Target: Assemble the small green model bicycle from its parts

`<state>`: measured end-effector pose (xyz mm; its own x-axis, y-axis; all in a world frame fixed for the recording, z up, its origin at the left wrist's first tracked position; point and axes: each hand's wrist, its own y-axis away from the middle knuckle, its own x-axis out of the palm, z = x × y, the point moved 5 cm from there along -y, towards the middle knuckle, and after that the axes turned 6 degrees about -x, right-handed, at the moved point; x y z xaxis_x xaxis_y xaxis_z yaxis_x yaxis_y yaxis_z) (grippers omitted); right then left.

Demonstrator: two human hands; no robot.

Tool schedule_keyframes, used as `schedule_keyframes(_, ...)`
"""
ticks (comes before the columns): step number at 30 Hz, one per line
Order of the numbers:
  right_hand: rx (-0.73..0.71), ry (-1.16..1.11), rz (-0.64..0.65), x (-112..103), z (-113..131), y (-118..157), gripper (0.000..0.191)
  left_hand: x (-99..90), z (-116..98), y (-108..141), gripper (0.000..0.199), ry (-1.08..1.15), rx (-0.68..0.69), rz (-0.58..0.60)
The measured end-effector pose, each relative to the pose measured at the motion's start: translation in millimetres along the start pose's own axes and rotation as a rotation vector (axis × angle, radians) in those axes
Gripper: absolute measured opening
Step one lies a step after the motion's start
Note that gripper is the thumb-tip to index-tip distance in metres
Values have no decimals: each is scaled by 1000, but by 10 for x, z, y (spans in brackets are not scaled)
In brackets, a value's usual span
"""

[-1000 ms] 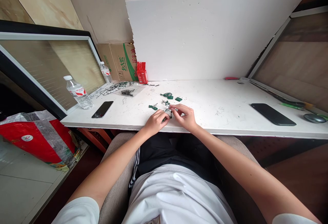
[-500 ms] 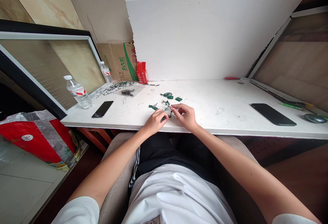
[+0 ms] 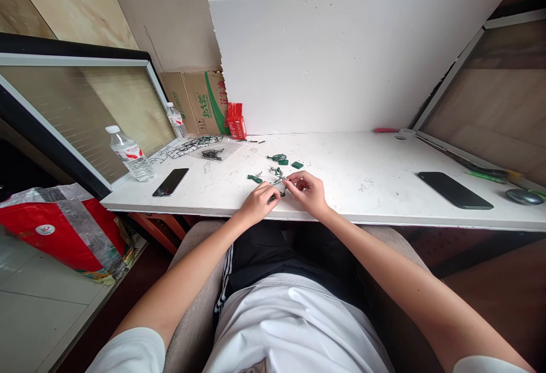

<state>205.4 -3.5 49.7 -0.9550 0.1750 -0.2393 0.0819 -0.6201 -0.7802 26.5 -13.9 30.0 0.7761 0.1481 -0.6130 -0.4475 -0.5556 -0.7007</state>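
Observation:
Close to the table's front edge, my left hand (image 3: 259, 201) has its fingers closed round a small dark green plastic model part (image 3: 272, 198), most of it hidden by the fingers. My right hand (image 3: 310, 192) faces it, thumb and forefinger pinched at a thin dark piece (image 3: 284, 190) between the two hands. Whether these pieces are joined I cannot tell. Just beyond the fingertips lie loose green parts: a long one (image 3: 255, 179), a round one (image 3: 278, 157) and a flat block (image 3: 297, 165).
Black sprue frames (image 3: 194, 146) and a clear bag (image 3: 213, 153) of dark parts lie at the left, near a phone (image 3: 170, 182) and a water bottle (image 3: 132, 154). At the right are a black phone (image 3: 455, 190) and a mouse (image 3: 524, 197). A white board (image 3: 341, 60) stands behind.

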Motion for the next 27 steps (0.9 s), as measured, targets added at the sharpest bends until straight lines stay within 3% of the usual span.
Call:
schedule_keyframes(6,-135,53,32,2,118,-10,18,6,11,3,12,-8,-10,10)
schedule_keyframes(12,-54,-25,102,41,105,-7,27,7,16,4,12,-21,-2,15)
schedule_keyframes(27,22,-35,54,25,40,-13,27,4,19,12,17,-30,5,13)
